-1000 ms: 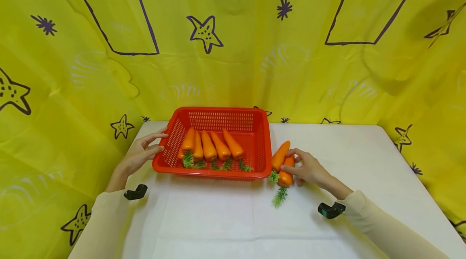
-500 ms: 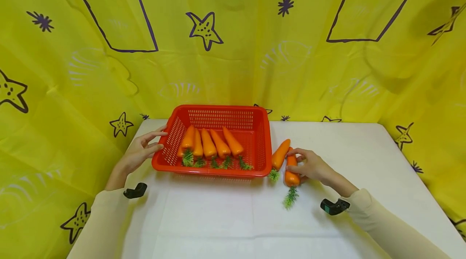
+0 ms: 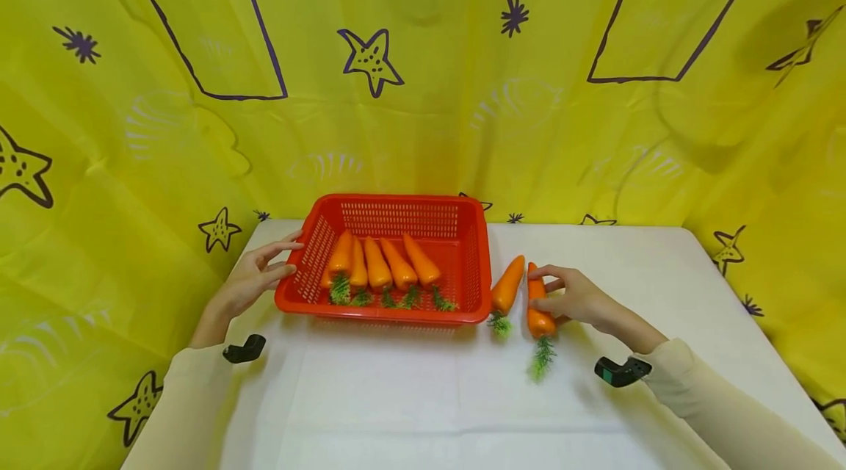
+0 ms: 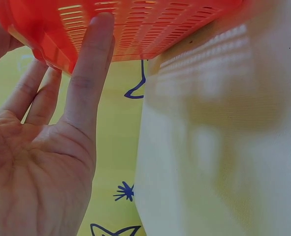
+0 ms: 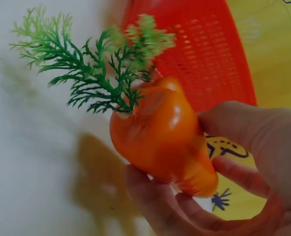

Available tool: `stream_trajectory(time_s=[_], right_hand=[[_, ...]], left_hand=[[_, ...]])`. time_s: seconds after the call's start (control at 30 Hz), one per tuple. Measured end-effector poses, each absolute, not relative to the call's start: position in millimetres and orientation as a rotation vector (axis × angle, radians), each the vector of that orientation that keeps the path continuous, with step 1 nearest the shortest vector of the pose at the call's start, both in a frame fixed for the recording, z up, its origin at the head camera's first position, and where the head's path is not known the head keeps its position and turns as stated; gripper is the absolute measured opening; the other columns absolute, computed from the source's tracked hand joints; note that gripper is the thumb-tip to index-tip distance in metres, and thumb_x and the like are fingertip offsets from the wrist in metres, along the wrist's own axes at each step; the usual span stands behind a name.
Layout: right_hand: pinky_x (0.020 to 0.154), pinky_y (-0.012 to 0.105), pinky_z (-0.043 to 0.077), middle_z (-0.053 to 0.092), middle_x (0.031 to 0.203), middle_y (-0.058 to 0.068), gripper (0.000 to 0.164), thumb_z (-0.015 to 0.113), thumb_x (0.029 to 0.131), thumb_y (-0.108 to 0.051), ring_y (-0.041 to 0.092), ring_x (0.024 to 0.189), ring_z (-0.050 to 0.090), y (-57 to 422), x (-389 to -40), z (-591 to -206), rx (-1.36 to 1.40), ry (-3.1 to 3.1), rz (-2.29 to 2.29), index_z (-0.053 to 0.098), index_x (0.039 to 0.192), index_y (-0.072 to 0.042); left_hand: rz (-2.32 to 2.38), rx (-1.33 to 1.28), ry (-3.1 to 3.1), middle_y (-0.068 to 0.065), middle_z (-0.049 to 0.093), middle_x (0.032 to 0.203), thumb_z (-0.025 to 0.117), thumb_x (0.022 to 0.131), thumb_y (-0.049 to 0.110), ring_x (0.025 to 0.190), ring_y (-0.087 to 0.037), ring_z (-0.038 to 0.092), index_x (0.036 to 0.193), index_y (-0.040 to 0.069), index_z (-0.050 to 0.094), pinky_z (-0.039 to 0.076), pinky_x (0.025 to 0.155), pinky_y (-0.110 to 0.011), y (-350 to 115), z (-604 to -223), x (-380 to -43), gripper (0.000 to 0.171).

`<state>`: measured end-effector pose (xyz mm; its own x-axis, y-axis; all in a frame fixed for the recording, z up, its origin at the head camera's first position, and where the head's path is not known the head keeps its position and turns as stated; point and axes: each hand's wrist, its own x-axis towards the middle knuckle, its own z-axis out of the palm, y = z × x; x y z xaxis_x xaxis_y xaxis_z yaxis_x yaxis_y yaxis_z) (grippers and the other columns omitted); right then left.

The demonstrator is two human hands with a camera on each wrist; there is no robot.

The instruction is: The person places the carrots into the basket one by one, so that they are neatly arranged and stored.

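Note:
My right hand [image 3: 576, 297] pinches a toy carrot [image 3: 537, 301] with a green leafy top, thumb on one side and fingers on the other. In the right wrist view this carrot [image 5: 152, 130] shows its blunt end and leaves to the camera. Another carrot [image 3: 507, 286] lies just to its left, beside the red plastic basket [image 3: 390, 314]. Several carrots [image 3: 378, 264] lie side by side inside the basket, leaves toward me. My left hand [image 3: 247, 280] touches the basket's left end with extended fingers; in the left wrist view the thumb [image 4: 88, 73] lies against the slotted wall.
The basket stands toward the back of a white-covered table [image 3: 370, 396]. A yellow curtain [image 3: 423, 132] with purple drawings hangs behind and along both sides. A small black device [image 3: 244, 349] is worn at each wrist.
My right hand has moved to the right with its carrot, away from the carrot beside the basket. The gap between those two carrots has widened. My left hand and the basket stay put.

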<state>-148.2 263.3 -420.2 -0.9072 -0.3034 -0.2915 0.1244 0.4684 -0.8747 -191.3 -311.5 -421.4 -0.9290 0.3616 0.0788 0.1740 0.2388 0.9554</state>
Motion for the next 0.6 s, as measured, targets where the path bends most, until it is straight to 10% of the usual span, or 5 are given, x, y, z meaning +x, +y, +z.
stream_trajectory(time_s=[0.6], right_hand=[[0.076, 0.036, 0.06, 0.046, 0.143, 0.034, 0.063, 0.076, 0.094, -0.018, 0.028, 0.091, 0.073, 296.9, -159.0, -331.2, -0.368, 2.511, -1.339, 0.047, 0.149, -0.004]], left_hand=[[1.785, 0.515, 2.324, -0.015, 0.022, 0.169, 0.061, 0.103, 0.007, 0.124, -0.004, 0.059, 0.142, -0.008, 0.05, 0.058, 0.088, -0.029, -312.3, -424.0, -191.9, 0.043]])
